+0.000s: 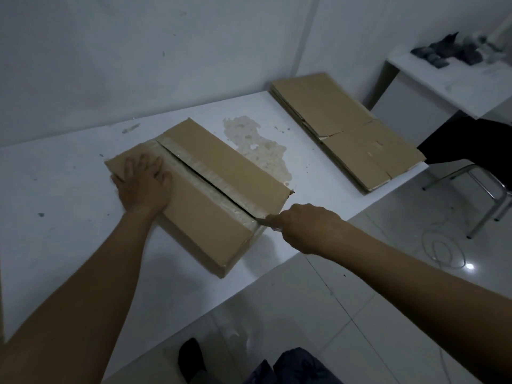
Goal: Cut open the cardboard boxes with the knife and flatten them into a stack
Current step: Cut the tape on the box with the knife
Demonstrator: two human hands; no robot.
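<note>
Two bare hands on the job | left hand (144, 181) flat, fingers spread, presses the far-left flap of brown taped cardboard box (210, 217) mid white table (55, 189) | right hand (307, 228) clamped round small grey knife (264, 219), blade at near end of slit seam | flattened brown cardboard stack (346, 128) far right

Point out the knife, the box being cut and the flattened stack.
knife (264, 219): head view, on the blade at the near end of the seam.
box (227, 164): head view, on the top flap right of the slit.
flattened stack (332, 112): head view, on the top sheet.
</note>
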